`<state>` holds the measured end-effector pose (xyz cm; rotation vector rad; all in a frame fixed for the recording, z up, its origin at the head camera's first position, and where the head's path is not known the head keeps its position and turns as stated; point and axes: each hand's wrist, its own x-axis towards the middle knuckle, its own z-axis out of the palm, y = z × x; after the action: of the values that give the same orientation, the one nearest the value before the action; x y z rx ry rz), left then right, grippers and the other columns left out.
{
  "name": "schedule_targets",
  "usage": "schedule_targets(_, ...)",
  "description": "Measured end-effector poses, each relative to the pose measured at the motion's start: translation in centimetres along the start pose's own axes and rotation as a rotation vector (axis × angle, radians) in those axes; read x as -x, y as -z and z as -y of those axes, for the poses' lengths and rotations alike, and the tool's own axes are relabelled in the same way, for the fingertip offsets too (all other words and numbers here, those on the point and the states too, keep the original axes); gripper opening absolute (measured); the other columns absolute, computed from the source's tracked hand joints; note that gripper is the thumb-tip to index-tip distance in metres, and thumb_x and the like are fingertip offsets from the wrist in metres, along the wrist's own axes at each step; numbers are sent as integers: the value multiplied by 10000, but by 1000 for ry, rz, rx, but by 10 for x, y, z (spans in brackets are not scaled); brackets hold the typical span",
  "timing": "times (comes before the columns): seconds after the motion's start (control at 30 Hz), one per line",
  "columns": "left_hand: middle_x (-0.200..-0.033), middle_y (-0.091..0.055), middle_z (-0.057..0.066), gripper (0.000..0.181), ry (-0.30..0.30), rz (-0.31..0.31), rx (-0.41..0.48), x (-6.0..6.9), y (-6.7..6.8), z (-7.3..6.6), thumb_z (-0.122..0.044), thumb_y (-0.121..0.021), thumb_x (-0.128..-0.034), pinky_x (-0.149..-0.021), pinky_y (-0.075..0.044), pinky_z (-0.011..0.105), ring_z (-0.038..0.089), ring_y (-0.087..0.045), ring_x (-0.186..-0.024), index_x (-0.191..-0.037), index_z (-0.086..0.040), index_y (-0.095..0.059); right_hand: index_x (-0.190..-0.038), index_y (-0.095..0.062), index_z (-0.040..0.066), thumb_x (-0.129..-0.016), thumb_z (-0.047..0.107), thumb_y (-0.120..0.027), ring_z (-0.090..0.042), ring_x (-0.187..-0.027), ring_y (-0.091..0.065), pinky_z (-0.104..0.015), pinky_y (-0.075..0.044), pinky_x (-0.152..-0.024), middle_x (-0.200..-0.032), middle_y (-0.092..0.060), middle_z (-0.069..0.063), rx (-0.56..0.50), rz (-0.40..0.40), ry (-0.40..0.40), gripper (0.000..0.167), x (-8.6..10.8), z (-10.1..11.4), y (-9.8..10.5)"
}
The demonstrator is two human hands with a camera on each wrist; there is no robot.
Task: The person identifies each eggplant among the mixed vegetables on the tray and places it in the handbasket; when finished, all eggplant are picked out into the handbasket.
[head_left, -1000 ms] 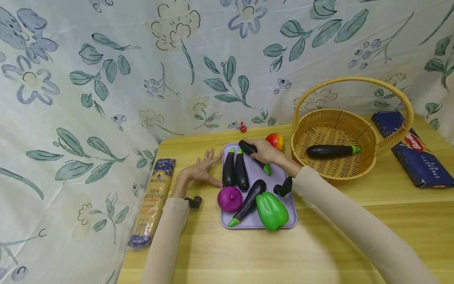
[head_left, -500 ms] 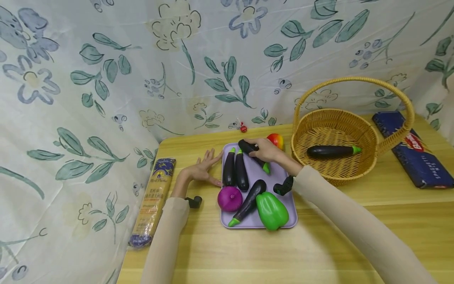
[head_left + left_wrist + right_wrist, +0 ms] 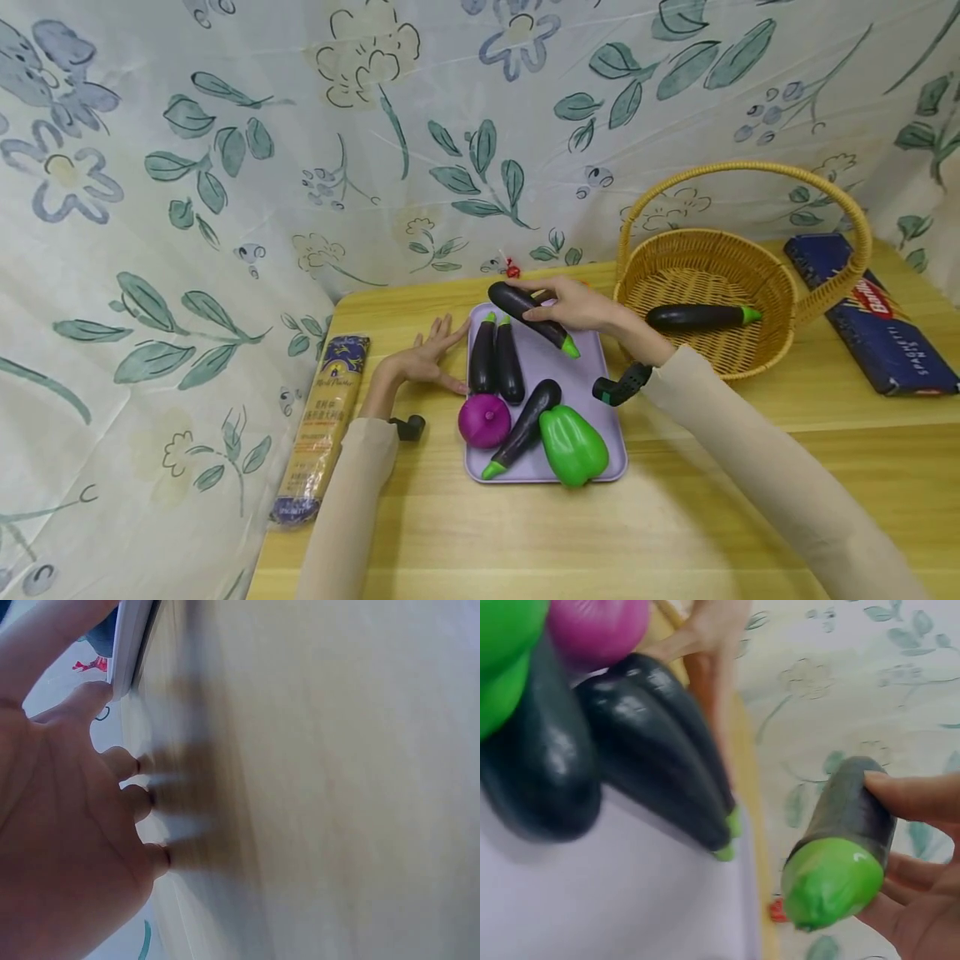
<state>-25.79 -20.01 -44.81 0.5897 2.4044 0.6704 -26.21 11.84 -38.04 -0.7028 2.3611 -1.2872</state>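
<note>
My right hand [image 3: 573, 305] pinches a dark eggplant [image 3: 534, 318] above the upper part of the lavender tray [image 3: 585, 367]; in the right wrist view its green cap [image 3: 831, 883] faces the camera. Fingers spread, my left hand [image 3: 426, 360] touches the tray's left edge; in the left wrist view that hand [image 3: 71, 802] shows its palm. Two eggplants [image 3: 483, 358] lie side by side in the tray, above a purple onion [image 3: 485, 421]. Another eggplant [image 3: 525, 429] lies slanted beside a green bell pepper [image 3: 573, 446].
A wicker basket [image 3: 705, 367] with one eggplant [image 3: 693, 317] inside stands right of the tray. Behind it at the right lies a blue spaghetti pack [image 3: 881, 321]. A yellow spaghetti bag [image 3: 318, 433] lies at the left. A small red item [image 3: 513, 269] is by the patterned cloth.
My right hand has raised the eggplant off the tray, and its wrist has shifted slightly right. The red-yellow fruit behind it is now almost hidden. My left hand has stayed in place.
</note>
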Motion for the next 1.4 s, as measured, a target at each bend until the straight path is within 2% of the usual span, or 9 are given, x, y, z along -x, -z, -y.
schedule_targets(0.1, -1701, 270, 180, 1237, -5, 0, 2, 0, 0, 0, -373, -881, -816, -1261, 203, 614, 363, 289, -1574, -1672, -308, 9, -1595, -412, 175, -1016, 109, -642, -353, -1170, -630, -284, -550, -758, -1610, -445, -202, -18, 26, 43, 627, 10, 8, 14)
schedule_targets(0.3, -1696, 272, 195, 1240, -9, 0, 2, 0, -1, 2, -371, -876, -821, -1256, 194, 635, 383, 286, -1571, -1672, -293, 22, -1577, -453, 199, -1009, 89, -653, -332, -1348, -545, -478, -488, -1086, -1655, -408, -123, 44, 35, 101, 612, 35, 15, 39)
schedule_targets(0.5, -1690, 280, 200, 1252, -6, 1, 2, 2, 0, 4, -373, -878, -815, -1252, 200, 631, 386, 288, -1568, -1670, -292, 32, -1535, -515, 303, -1002, 87, -664, -327, -1328, -567, -489, -477, -1060, -1628, -457, -84, 107, 34, 79, 594, 60, 11, 68)
schedule_targets(0.7, -1693, 275, 201, 1243, -2, -3, 8, 3, 1, 5, -371, -878, -816, -1252, 201, 634, 388, 287, -1569, -1672, -294, 21, -1497, -567, 277, -991, 99, -683, -292, -1307, -585, -538, -435, -1144, -1523, -578, -77, 159, 82, 69, 549, 80, -3, 98)
schedule_targets(0.83, -1695, 262, 209, 1236, 3, -7, 9, 3, 0, 6, -365, -879, -817, -1253, 191, 642, 398, 277, -1571, -1673, -280, 8, -1494, -572, 260, -990, 121, -689, -246, -1138, -599, -323, -496, -984, -1446, -628, -85, 169, 109, 17, 535, 91, -16, 115)
schedule_targets(0.97, -1694, 272, 198, 1243, 3, -2, 14, 3, 0, 5, -364, -882, -812, -1253, 207, 623, 382, 289, -1569, -1672, -293, 13, -1498, -570, 215, -990, 111, -687, -231, -1078, -594, -233, -529, -835, -1453, -607, -128, 165, 121, -4, 531, 96, -31, 128)
schedule_targets(1.17, -1689, 285, 195, 1262, -5, 7, 16, 2, 0, 5, -386, -883, -803, -1257, 202, 619, 374, 298, -1567, -1668, -298, 31, -1473, -594, 143, -965, 69, -710, -127, -1066, -624, -198, -557, -797, -1429, -638, -163, 269, 91, -6, 526, 102, -56, 145)
schedule_targets(1.37, -1692, 283, 187, 1261, -7, 5, 14, 0, 0, 4, -395, -886, -799, -1259, 201, 614, 365, 300, -1568, -1668, -313, 25, -1465, -593, 96, -945, -13, -702, -140, -1041, -599, -227, -529, -728, -1464, -602, -218, 289, 28, -89, 542, 103, -79, 154)
schedule_targets(1.4, -1692, 284, 183, 1258, -7, 6, 12, 0, 0, 4, -396, -885, -801, -1259, 204, 610, 361, 302, -1568, -1667, -319, 25, -1464, -593, 95, -940, -18, -704, -136, -946, -594, -237, -522, -714, -1472, -592, -230, 283, 18, -107, 547, 103, -82, 154)
